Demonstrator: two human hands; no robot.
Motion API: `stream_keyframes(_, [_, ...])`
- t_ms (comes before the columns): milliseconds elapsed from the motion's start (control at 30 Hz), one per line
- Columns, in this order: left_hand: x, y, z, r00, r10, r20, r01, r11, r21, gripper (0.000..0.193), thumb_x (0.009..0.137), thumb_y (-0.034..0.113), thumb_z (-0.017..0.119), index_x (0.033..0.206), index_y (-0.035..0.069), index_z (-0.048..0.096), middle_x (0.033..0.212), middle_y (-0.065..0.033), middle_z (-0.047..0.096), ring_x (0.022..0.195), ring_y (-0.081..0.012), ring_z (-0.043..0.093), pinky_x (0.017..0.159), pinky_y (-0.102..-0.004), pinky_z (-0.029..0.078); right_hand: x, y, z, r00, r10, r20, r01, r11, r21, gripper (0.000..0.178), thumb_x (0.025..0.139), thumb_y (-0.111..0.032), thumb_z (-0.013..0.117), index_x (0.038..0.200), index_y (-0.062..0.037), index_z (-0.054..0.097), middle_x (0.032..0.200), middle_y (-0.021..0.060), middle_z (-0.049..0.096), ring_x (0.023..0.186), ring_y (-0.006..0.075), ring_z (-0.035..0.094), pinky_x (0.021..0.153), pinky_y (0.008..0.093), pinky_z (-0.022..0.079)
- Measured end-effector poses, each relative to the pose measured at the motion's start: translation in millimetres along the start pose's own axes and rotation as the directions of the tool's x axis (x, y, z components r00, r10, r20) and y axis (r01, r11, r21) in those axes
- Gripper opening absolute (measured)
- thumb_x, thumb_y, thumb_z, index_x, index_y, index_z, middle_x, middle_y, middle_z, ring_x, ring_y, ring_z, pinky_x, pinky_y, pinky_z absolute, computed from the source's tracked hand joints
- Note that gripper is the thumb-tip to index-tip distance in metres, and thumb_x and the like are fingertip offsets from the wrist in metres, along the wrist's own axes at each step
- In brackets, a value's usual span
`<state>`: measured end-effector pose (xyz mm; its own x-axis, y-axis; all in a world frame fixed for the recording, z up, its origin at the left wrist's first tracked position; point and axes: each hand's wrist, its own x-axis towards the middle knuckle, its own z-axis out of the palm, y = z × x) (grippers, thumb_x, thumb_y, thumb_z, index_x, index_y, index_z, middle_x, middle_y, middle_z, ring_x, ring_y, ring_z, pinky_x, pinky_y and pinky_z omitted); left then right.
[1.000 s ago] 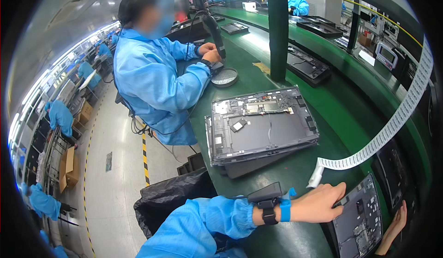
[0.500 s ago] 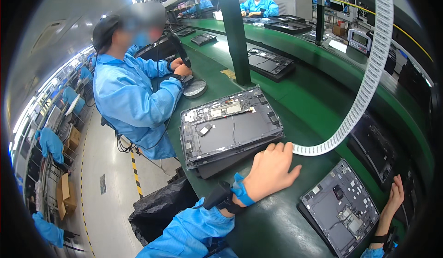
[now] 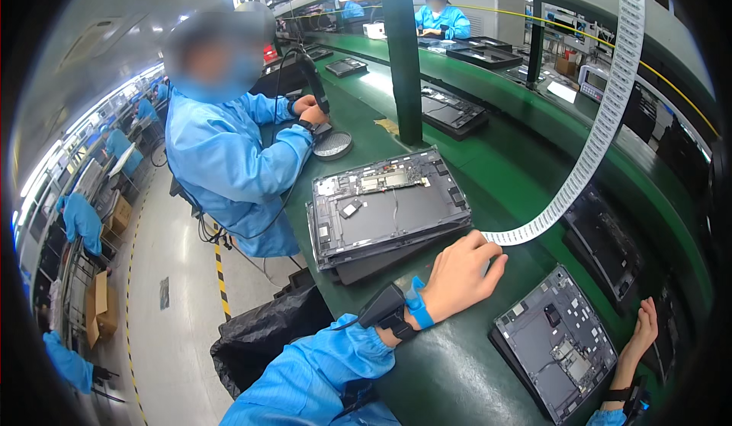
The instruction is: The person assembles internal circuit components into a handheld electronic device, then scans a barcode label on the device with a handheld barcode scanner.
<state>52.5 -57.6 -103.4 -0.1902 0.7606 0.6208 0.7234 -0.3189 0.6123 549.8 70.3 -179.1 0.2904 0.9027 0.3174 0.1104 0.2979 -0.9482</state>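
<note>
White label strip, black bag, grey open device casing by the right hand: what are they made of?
Label strip: probably matte paper, since it's thin and curves smoothly. Bag: likely thin plastic, as it's wrinkled and slightly shiny. Device casing: satin, stiff-looking; metal or hard plastic, I can't tell.

A white label strip (image 3: 608, 117) curves down leftward.

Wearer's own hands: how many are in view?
2: left hand at the lower end of the label strip; right hand to the right of the picture's lowest laptop chassis. Both show clearly.
</note>
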Motion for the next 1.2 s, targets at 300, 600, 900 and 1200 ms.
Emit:
stream_keyframes(300, [-4.4,-17.9,3.6,0.994,-0.01,0.113,-0.005,0.991,0.135,0.035,0.087,0.008,0.069,0.119,0.003,0.058,0.102,-0.0174,0.062,0.101,-0.039,0.059,0.087,-0.0476,0.05,6.1,9.1,-5.3,0.997,-0.068,-0.033,0.068,0.998,-0.001,0.029,0.098,-0.012,0.063,0.119,0.0061,0.071,0.152,0.0133,0.057,0.133,0.0206,0.056,0.113,0.0301,0.038])
stream_keyframes(600, [0.9,-24.3,8.8,0.998,0.01,0.062,-0.004,0.996,-0.094,0.027,0.091,0.009,0.066,0.114,0.002,0.054,0.104,-0.0191,0.062,0.099,-0.0391,0.059,0.086,-0.0479,0.048,2.2,0.4,0.6,0.999,-0.036,-0.013,0.034,0.995,-0.097,0.024,0.099,-0.012,0.063,0.113,0.0043,0.072,0.154,0.0098,0.056,0.126,0.0172,0.057,0.103,0.0273,0.041])
stream_keyframes(900, [5.2,-30.8,12.7,0.991,0.007,0.135,0.002,0.998,-0.066,0.026,0.093,0.009,0.066,0.116,0.002,0.054,0.107,-0.0198,0.064,0.105,-0.0395,0.057,0.093,-0.0468,0.047,0.1,-3.3,9.3,0.999,-0.043,-0.012,0.042,0.998,-0.054,0.024,0.098,-0.009,0.06,0.112,0.0063,0.072,0.159,0.0141,0.05,0.139,0.0227,0.051,0.115,0.0316,0.036])
stream_keyframes(1200, [1.0,-27.9,6.6,0.954,-0.067,0.294,0.098,0.991,-0.093,0.028,0.089,0.011,0.071,0.112,0.004,0.056,0.107,-0.0151,0.064,0.108,-0.0357,0.057,0.092,-0.0455,0.046,-7.3,-8.2,14.1,0.994,-0.093,0.064,0.103,0.977,-0.189,0.025,0.096,-0.007,0.061,0.115,0.0062,0.071,0.156,0.0163,0.053,0.138,0.0251,0.053,0.114,0.0347,0.039])
